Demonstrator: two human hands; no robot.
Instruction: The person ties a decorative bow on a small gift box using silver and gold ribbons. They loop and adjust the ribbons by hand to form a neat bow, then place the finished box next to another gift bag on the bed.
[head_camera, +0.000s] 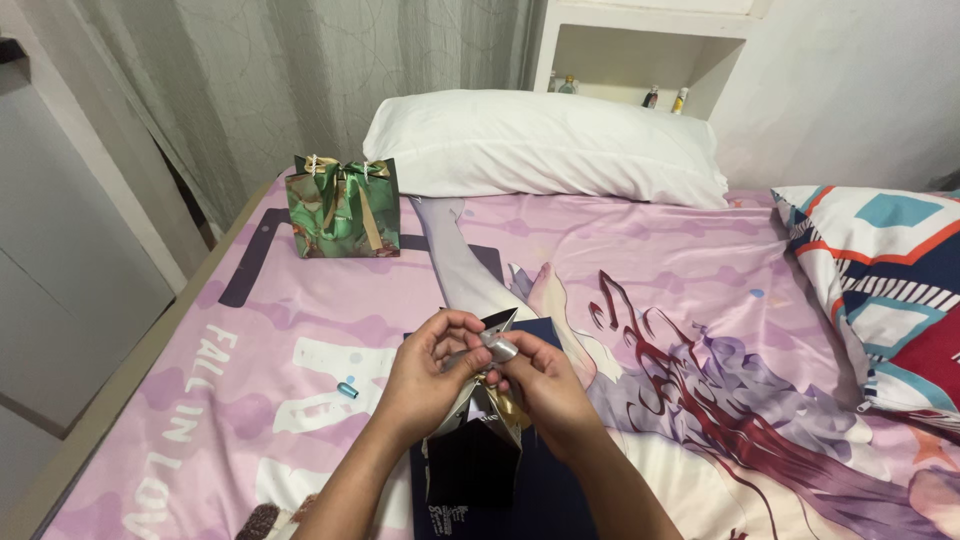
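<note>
Both hands meet above a dark gift bag (478, 455) standing on the bed (700, 300), low in the head view. The left hand (425, 375) and right hand (545, 390) each pinch a silver ribbon (497, 348) at the bag's mouth, grips narrow, holding it taut between them. A green gift bag (343, 207) stands well apart near the pillow (545, 145); a small blue capsule (348, 390) lies beside the left hand.

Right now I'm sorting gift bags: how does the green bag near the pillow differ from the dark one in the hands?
The green gift bag is marbled green with gold; the dark gift bag is navy-black. The green gift bag stands alone, untouched, near the white pillow; the dark gift bag is handled at its top by the left hand and right hand. Both are small, upright paper bags on the bed.
</note>
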